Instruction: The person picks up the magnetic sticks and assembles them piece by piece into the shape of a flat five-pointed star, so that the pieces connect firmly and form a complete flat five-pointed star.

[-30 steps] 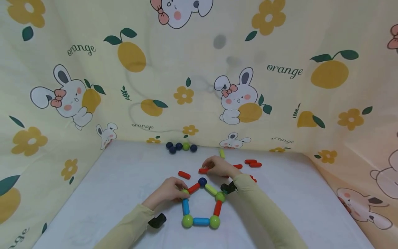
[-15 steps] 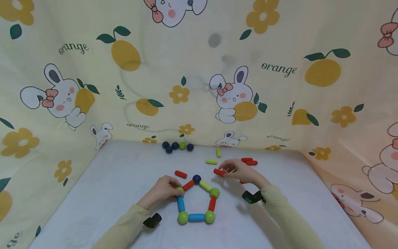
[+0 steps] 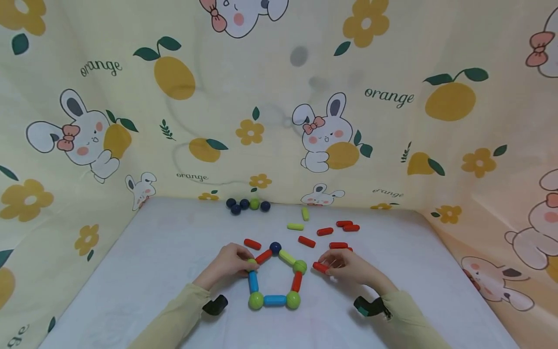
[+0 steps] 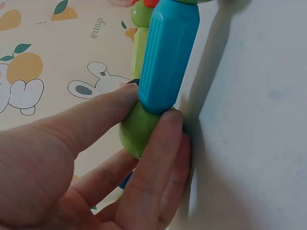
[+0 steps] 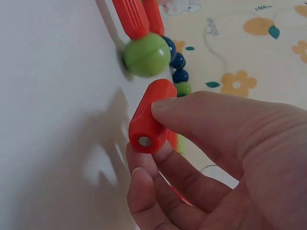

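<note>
A five-sided ring of balls and magnetic sticks lies in the middle of the table. My left hand [image 3: 230, 262] grips the green ball [image 4: 136, 132] at its upper left corner, where a blue stick [image 4: 170, 57] and a red stick [image 3: 263, 257] meet. Between thumb and fingers, my right hand [image 3: 350, 267] pinches a red magnetic stick [image 5: 151, 115], its round metal end showing in the right wrist view. This stick is just right of the ring's right green ball [image 3: 300, 266]. At the ring's top sits a navy ball [image 3: 275, 248].
Several loose red sticks [image 3: 307, 241] lie behind and right of the ring, one more red stick [image 3: 252, 244] at its upper left. Two lime sticks [image 3: 295, 226] are farther back. Navy balls [image 3: 236, 210] and a green ball [image 3: 254, 204] line the table's far edge, before a printed curtain.
My right hand has come from behind the ring to its right side and nearer me, carrying the red stick. The left hand stays on its ball; the head view has shifted slightly.
</note>
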`<state>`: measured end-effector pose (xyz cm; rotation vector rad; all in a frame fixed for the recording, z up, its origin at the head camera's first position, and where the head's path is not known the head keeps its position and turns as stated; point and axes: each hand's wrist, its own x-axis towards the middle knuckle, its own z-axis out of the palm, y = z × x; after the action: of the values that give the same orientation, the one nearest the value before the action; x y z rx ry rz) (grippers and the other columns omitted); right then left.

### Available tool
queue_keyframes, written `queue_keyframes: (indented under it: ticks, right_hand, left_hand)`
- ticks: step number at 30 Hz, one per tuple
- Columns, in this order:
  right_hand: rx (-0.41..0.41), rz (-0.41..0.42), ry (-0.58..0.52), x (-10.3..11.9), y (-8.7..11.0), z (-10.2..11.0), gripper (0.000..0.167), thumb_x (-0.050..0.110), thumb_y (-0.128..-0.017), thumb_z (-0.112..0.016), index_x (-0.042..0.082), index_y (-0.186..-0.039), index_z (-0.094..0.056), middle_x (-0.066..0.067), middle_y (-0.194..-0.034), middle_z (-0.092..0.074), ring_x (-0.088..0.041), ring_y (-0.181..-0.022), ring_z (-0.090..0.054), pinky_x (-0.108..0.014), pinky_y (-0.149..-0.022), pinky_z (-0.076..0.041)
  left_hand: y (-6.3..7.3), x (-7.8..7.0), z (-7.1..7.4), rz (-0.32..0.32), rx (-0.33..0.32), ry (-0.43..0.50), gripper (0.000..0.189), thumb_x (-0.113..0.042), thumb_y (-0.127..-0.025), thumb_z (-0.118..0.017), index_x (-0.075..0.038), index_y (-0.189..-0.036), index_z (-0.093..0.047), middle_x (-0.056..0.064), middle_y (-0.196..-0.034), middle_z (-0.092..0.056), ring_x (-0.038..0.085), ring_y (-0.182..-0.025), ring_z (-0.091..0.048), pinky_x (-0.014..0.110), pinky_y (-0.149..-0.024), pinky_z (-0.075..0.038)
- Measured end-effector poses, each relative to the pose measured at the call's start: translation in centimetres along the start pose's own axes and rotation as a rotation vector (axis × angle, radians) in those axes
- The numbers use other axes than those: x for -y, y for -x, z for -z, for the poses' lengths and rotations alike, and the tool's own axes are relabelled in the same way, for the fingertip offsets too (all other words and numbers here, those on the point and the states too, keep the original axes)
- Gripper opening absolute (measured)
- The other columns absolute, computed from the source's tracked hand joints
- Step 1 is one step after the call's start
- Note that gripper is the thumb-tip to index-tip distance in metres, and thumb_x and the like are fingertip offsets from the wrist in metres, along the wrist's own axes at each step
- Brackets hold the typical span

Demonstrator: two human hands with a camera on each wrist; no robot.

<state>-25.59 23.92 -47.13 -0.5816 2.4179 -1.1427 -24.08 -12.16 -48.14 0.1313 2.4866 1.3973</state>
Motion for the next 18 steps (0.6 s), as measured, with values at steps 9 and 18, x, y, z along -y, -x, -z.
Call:
queue_keyframes:
  ticks: [9,18]
  right_hand:
    - [0.033,0.052,-0.015,0.5,-0.2,-1.3,0.024,0.013,-0.087,-0.07,0.013,-0.112,-0.066,-0.002,-0.097,-0.064,-0.022,-0.088,-0.059,-0.028,-0.073,-0.053]
    - [0.017,0.033,-0.007,0.5,-0.4,-1.7,0.024,0.013,-0.088,-0.069,0.013,-0.112,-0.065,-0.001,-0.095,-0.063,-0.021,-0.086,-0.058,-0.028,-0.07,-0.053]
  left_hand:
    - [-0.4,-0.3,0.3,0.045,-0.026,0.012,0.024,-0.02,-0.077,-0.081,-0.006,-0.093,-0.072,0.008,-0.085,-0.059,0.017,-0.066,-0.062,0.027,-0.063,-0.056]
    - [-0.3,-0.6,0.0,0.055,-0.042,0.004,0.026,-0.021,-0.077,-0.081,-0.006,-0.096,-0.072,0.008,-0.086,-0.057,0.017,-0.067,-0.06,0.027,-0.063,-0.056]
